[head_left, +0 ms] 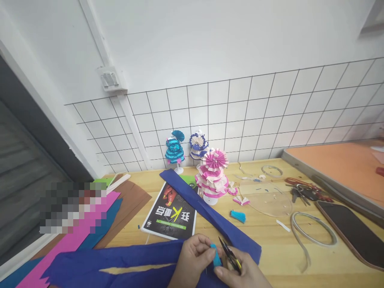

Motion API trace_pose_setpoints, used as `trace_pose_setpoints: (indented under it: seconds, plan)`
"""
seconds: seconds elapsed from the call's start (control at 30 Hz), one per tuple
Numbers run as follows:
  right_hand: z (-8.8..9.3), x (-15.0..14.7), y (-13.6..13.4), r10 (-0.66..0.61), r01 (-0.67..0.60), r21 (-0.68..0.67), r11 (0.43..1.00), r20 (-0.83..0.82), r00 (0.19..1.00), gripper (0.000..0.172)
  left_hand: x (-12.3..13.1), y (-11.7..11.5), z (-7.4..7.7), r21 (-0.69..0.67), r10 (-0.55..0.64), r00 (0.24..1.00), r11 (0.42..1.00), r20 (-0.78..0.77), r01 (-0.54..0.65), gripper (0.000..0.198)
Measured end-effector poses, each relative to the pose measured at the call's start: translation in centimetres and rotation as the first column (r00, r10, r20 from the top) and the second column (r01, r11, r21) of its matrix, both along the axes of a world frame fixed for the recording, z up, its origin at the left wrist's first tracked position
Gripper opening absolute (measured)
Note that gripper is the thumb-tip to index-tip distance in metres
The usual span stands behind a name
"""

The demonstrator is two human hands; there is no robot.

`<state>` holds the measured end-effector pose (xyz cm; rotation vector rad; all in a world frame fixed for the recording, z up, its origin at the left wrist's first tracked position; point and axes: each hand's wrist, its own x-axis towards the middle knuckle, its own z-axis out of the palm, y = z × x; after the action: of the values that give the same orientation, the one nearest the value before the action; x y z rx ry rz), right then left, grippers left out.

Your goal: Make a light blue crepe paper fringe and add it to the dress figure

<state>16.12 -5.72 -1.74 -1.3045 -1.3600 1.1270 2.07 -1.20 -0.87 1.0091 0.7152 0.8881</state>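
Note:
At the bottom centre, my left hand (192,260) pinches a small folded piece of teal paper (215,256). My right hand (243,274) grips small black scissors with yellow on the handle (229,256), blades touching the teal piece. Both hands hover over a long sheet of dark blue crepe paper (120,266) that runs across the wooden table (270,236). A dark blue strip (207,210) stretches diagonally behind my hands.
A black book (171,214) lies ahead of my hands. Three pleated paper dolls stand near the wall: teal (175,150), blue-white (198,146), pink-white (213,176). A teal fan piece (238,216), clear plastic disc (270,198), keys (303,192), phone (354,232) and tape ring (313,234) lie right. Pink and brown sheets (90,224) lie left.

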Motion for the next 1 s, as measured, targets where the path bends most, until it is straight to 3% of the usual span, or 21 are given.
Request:
trace_pose_setpoints:
  seconds: [0.2,0.37,0.53,0.7,0.77,0.83,0.93,1.0]
  plan:
    - [0.5,0.0,-0.1,-0.045,0.043,0.022,0.999,0.064,0.997,0.031,0.4,-0.1,-0.8,0.011,0.013,0.998,1.000,0.065,-0.013,0.033]
    - [0.9,0.5,0.0,-0.093,0.093,0.006,0.996,0.068,0.993,0.032,0.2,0.3,-0.9,-0.025,0.101,0.990,0.995,0.095,-0.099,0.035]
    - [1.0,1.1,0.2,-0.190,0.189,0.024,0.982,0.071,0.979,0.035,-0.1,0.6,-0.8,0.011,0.148,0.988,0.989,-0.047,-0.147,0.034]
    - [1.4,1.5,0.1,-0.176,0.172,0.048,0.984,0.108,0.978,0.033,-0.3,0.1,0.1,0.186,0.178,0.970,0.972,-0.164,-0.146,0.022]
    - [1.7,1.5,0.0,-0.130,0.120,0.065,0.991,0.193,0.973,0.031,-0.3,-0.3,0.7,0.329,0.207,0.939,0.938,-0.273,-0.112,0.027]
    - [2.1,1.5,-0.2,-0.051,0.034,0.065,0.997,0.277,0.959,0.028,-0.2,-0.6,1.3,0.436,0.205,0.886,0.900,-0.415,-0.004,0.031]
    - [2.1,1.7,-0.1,-0.009,-0.013,0.062,0.998,0.346,0.938,0.025,0.1,-0.7,1.8,0.448,0.157,0.800,0.881,-0.579,0.152,0.017]
    - [1.7,1.9,0.0,-0.041,0.018,0.062,0.998,0.380,0.924,0.028,0.3,-0.6,1.9,0.434,0.154,0.762,0.883,-0.629,0.180,0.014]
